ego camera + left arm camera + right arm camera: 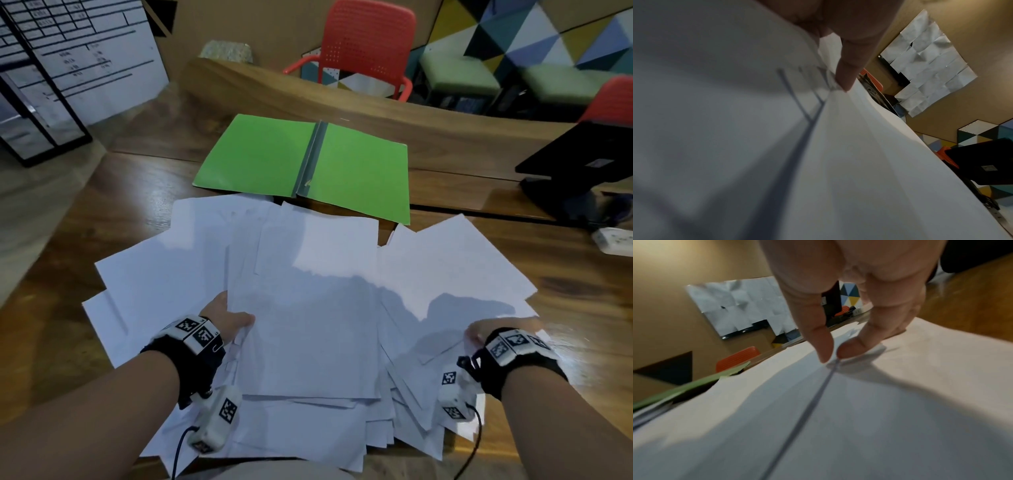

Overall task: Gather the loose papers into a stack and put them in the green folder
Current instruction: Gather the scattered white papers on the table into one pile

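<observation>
Many loose white papers [308, 291] lie fanned across the wooden table [102, 192] in front of me. The green folder [308, 161] lies open and flat just beyond them, its near edge under the far sheets. My left hand [236, 322] grips the left edge of the middle sheets, thumb on top, and the left wrist view shows a finger [846, 73] pressed on the lifted papers [859, 162]. My right hand [493, 330] is at the right side of the pile. In the right wrist view its thumb and forefinger [832, 355] pinch a sheet's edge [838, 402]. A strip of the folder [684, 391] shows there too.
A black laptop on a stand [582, 161] and a white power strip [613, 240] sit at the table's right. A raised wooden ledge [342, 96] runs behind the folder, with red chairs [363, 44] beyond. A whiteboard [68, 61] stands at the left.
</observation>
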`<action>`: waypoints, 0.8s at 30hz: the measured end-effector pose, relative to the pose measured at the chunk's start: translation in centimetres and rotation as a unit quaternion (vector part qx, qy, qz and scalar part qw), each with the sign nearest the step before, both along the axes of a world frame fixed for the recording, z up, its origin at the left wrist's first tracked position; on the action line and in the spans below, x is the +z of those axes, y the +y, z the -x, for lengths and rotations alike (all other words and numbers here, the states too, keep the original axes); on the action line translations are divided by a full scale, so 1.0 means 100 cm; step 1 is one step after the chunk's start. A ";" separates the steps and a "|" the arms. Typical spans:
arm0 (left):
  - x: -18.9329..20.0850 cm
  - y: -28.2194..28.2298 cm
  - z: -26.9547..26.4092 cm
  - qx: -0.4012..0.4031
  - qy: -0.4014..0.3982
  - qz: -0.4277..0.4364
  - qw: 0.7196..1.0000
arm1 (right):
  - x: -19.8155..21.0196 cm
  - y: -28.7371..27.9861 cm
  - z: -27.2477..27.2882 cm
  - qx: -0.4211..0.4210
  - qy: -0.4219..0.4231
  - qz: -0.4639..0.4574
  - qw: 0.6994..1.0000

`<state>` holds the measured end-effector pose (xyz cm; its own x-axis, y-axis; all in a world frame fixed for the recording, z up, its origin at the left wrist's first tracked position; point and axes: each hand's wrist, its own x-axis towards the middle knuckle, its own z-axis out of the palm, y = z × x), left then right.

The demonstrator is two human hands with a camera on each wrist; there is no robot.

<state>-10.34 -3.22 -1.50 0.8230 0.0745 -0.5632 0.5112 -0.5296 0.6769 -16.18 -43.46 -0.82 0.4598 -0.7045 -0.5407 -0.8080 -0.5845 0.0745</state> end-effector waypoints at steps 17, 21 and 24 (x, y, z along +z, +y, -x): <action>0.004 -0.007 0.001 0.019 -0.001 -0.011 1.000 | -0.012 -0.026 -0.067 -0.021 0.022 -0.140 0.990; 0.004 -0.005 0.000 0.018 0.004 -0.007 1.000 | -0.030 -0.041 -0.068 -0.016 0.018 -0.124 0.992; 0.004 -0.005 0.001 0.022 0.003 -0.004 1.000 | 0.000 -0.021 -0.062 -0.048 0.019 -0.133 0.990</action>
